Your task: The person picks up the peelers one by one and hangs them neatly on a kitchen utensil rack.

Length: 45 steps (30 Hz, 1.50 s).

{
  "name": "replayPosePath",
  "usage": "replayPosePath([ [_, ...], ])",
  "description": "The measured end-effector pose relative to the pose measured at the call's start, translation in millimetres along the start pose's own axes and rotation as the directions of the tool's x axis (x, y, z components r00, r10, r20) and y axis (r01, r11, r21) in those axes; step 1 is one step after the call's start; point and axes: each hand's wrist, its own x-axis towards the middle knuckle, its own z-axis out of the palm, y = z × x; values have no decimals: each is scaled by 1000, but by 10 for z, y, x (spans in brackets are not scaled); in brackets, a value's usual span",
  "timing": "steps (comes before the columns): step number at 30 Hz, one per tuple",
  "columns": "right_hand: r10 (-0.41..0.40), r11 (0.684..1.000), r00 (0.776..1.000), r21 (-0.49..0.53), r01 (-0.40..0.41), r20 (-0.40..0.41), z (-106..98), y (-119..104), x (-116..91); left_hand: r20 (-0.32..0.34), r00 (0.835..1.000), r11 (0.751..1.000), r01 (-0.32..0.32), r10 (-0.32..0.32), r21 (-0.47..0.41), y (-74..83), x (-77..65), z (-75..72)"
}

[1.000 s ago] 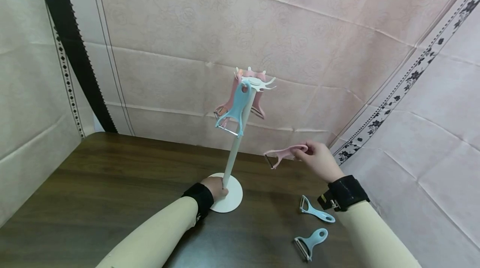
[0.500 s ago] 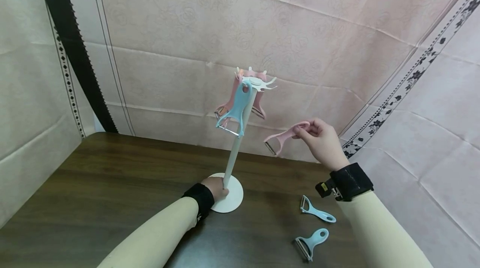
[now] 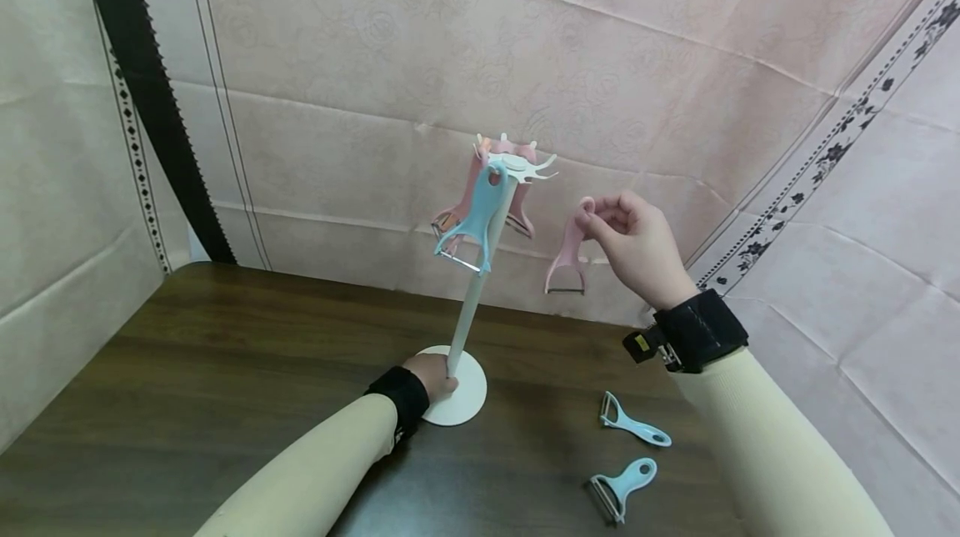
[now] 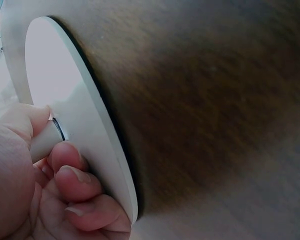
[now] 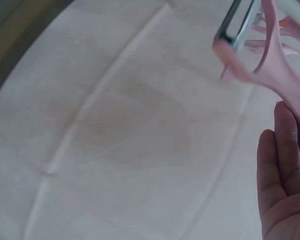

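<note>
Got a pink peeler (image 3: 570,252) up in the air, near but apart from the white stand (image 3: 471,303), on its R side, blade end down. Pinched by the handle end btwn thumb & fingers of the R hand (image 3: 636,245); can't tell exactly how many fingers grip it bc of the angle. Can see a blue peeler (image 3: 480,216) hung on the stand's pronged top (image 3: 517,167), w/ pink peelers (image 3: 522,216) behind it, hard to count bc of overlap. Down low, got the L hand (image 3: 431,377) curled round the bottom of the pole, right above the round base (image 3: 468,399). Also got a 2nd blue peeler (image 3: 633,424) & a 3rd blue peeler (image 3: 624,489) lying on the dark wood table (image 3: 262,370), nr the R forearm. Wearing black wrist straps (image 3: 693,333) & pale sleeves (image 3: 780,437). Pale patterned cloth (image 3: 337,145) hung behind, w/ a black strip (image 3: 153,103) far L.
</note>
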Motion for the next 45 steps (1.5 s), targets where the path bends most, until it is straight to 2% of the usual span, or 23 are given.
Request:
replayPosePath([
  [4, -68, 997, 997, 21, 69, -41, 23, -239, 86, -5, 1000, 1000, -9, 8, -11, -7, -8, 10],
  [10, -82, 996, 991, 19, 84, -101, 61, -606, 100, -8, 1000, 1000, -16, 16, -20, 6, -29, -3],
  [14, -83, 996, 987, 27, 88, -139, 99, -549, 206, -5, 1000, 1000, -6, 5, -16, 11, -26, -12],
  [19, -100, 991, 985, 74, 112, -140, 171, -419, 341, -14, 1000, 1000, -11, 11, -8, 1, -29, -5],
  [31, -97, 992, 986, 61, 106, -136, 238, -414, 359, -14, 999, 999, -32, 31, -29, 7, -39, -27],
  [45, -79, 994, 990, 65, 87, -113, 282, -449, 365, -20, 999, 999, -41, 41, -9, -2, -36, -18],
])
